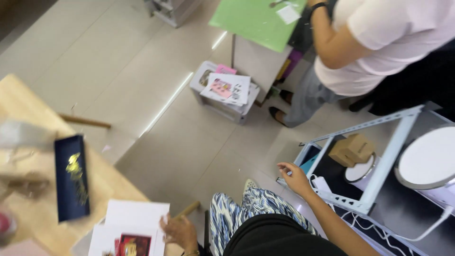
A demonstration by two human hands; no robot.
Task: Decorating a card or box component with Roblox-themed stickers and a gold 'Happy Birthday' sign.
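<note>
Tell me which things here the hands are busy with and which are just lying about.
In hand: white sheets under the left hand; metal rack the right hand reaches toward.

Lying about: dark blue box on the wooden table, cardboard box, round white disc, box of papers, green board.

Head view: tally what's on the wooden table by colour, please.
Dark blue box with gold print: 1
White sheets under the left hand: 2, the lower one with a red picture
Blurred items at the table's left edge: cannot tell
Total: 3
</note>
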